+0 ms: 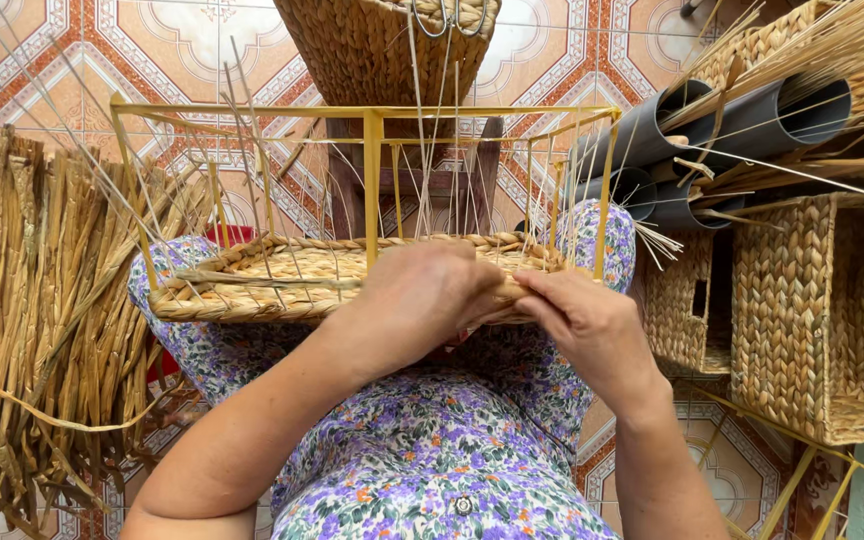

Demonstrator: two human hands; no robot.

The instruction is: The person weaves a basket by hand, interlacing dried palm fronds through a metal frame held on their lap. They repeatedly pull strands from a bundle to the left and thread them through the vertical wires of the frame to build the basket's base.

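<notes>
Here the person's left hand (420, 298) curls closed over the near rim of a half-woven basket (282, 275) resting on the lap, gripping the braided edge. The right hand (584, 318), at three o'clock from the left, pinches a flat straw strand (508, 288) between thumb and fingers at the same rim. A yellow metal frame (372, 170) rises from the basket. Dried straw bundles (42, 320) lie at nine o'clock, finished woven boxes (812, 310) at three o'clock.
</notes>
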